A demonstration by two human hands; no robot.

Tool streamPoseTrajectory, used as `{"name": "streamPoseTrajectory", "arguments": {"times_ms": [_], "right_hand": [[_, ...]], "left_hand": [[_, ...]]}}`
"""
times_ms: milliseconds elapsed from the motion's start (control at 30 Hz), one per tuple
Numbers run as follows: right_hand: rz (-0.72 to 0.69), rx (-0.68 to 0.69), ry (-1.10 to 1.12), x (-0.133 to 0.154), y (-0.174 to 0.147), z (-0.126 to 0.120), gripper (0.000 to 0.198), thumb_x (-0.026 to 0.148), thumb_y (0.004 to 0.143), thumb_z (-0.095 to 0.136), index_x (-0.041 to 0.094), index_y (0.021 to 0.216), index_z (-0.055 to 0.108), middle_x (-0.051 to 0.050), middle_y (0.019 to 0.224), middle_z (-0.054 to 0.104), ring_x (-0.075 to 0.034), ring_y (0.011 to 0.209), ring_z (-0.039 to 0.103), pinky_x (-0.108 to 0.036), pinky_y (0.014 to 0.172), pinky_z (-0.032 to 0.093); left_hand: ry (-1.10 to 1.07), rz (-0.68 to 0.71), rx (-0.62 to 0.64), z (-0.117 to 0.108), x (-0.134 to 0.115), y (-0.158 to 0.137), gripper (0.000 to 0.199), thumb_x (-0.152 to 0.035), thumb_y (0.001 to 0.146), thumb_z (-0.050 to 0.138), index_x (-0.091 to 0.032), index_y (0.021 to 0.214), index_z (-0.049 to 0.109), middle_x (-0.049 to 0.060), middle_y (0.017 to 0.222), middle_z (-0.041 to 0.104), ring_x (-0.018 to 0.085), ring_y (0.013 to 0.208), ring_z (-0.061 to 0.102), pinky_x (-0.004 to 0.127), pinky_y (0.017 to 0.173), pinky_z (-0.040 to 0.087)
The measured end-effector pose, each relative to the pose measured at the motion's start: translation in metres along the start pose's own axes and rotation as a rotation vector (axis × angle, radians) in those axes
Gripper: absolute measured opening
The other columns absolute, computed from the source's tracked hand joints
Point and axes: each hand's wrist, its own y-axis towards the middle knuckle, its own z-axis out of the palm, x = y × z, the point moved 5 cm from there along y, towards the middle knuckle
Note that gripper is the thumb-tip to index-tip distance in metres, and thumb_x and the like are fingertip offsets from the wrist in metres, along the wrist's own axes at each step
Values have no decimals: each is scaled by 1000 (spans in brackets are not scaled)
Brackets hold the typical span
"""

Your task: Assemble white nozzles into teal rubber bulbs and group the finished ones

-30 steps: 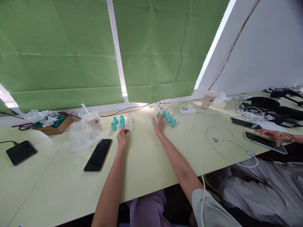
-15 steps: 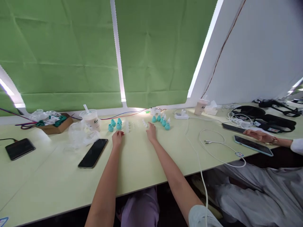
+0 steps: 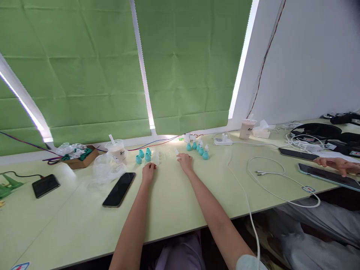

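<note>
My left hand (image 3: 149, 172) rests on the table with its fingers curled closed. Whatever it may hold is hidden. Just beyond it stand several small teal bulb-shaped bottles (image 3: 147, 156) with open necks, beside a group of translucent pieces (image 3: 156, 158) that are hard to make out. My right hand (image 3: 185, 162) bends its fingers down over the table. A small white pointed tip (image 3: 176, 151) shows right at those fingertips; whether they grip it is unclear. Right of this hand, several teal bottles (image 3: 206, 154) stand upright with white pointed tips on top.
A black phone (image 3: 119, 189), a plastic bag (image 3: 104, 170) and a drink cup (image 3: 117, 151) lie left. A cardboard box (image 3: 81, 162) stands farther left. Rightward are a power strip (image 3: 223, 140), a white cable (image 3: 270, 173), another cup (image 3: 247, 129) and a co-worker's hand (image 3: 336, 164) above a phone.
The camera view has shifted, so the table items appear farther right and lower. My right hand's fingers now cover most of the row of white tips. My left hand stays closed by the bottles.
</note>
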Motion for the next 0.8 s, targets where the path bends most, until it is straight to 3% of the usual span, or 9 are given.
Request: {"name": "streamPoseTrajectory", "arguments": {"times_ms": [100, 233, 333, 400, 467, 600, 800], "right_hand": [[-1, 79, -10, 0, 0, 4, 14, 12, 76, 59, 22, 82, 67, -3, 98, 66, -18, 97, 55, -32, 86, 31], [25, 48, 115, 5, 2, 0, 20, 13, 74, 61, 22, 91, 65, -1, 92, 67, -16, 91, 59, -32, 85, 37], [9, 113, 373, 21, -2, 4, 26, 16, 72, 64, 25, 96, 63, 3, 85, 68, -13, 78, 62, -29, 81, 44], [-12, 204, 547, 36, -7, 10, 28, 14, 70, 63, 25, 95, 63, 3, 83, 68, -11, 72, 63, -26, 73, 48], [-27, 266, 669, 49, -13, 17, 29, 10, 69, 61, 25, 94, 63, 3, 83, 68, -12, 71, 64, -25, 69, 50], [12, 290, 840, 59, -20, 25, 27, 10, 65, 61, 20, 90, 64, 0, 78, 68, -13, 73, 65, -27, 70, 53], [93, 325, 1014, 56, -22, 26, 33, 21, 59, 71, 19, 91, 63, -3, 78, 68, -16, 75, 65, -33, 76, 53]], "left_hand": [[46, -23, -19, -4, -4, -3, 30, -34, 80, 37, -19, 71, 61, 5, 74, 67, 19, 75, 60, 31, 73, 42], [162, 44, -150, -15, -20, -10, 29, -35, 85, 37, -19, 81, 62, 6, 81, 67, 19, 74, 59, 31, 70, 41], [295, 387, -218, -11, -49, -20, 23, -32, 87, 43, -20, 96, 60, 7, 93, 64, 19, 83, 58, 31, 75, 42], [426, 647, -128, 4, -66, -28, 20, -26, 87, 46, -21, 102, 59, 8, 99, 62, 20, 92, 56, 32, 79, 42], [561, 788, 2, 20, -73, -34, 20, -20, 87, 46, -21, 103, 59, 8, 99, 61, 20, 93, 55, 31, 77, 42], [700, 803, 69, 31, -69, -35, 19, -14, 85, 48, -20, 98, 61, 8, 95, 60, 19, 88, 55, 29, 72, 43], [638, 774, 50, 25, -63, -33, 21, -10, 84, 46, -18, 97, 62, 6, 86, 61, 18, 84, 55, 29, 71, 44]]}}
